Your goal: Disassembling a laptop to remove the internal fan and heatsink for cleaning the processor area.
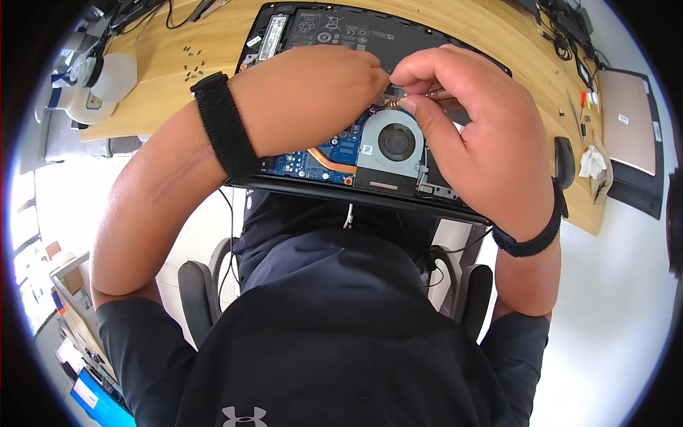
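Observation:
An opened laptop [313, 183] lies with its insides up at the table's front edge. Its blue circuit board [346, 146], copper heat pipe [331, 162], round fan [396, 141] and black battery [348, 28] show. My left hand [313, 92] reaches across the board with its fingers curled; its fingertips, and anything in them, are hidden. Above the fan, my right hand [491, 128] pinches a slim tool with a ribbed, brass-coloured end [393, 104] between thumb and fingers. Most of that tool is covered, so its kind cannot be made out. Both hands nearly meet.
Several small dark screws [193, 70] are scattered on the wooden table [160, 92] to the left, near white plastic bottles [114, 77]. At the right are a black mouse [564, 162], a crumpled tissue [592, 163], small tools [583, 107] and another laptop panel [626, 119].

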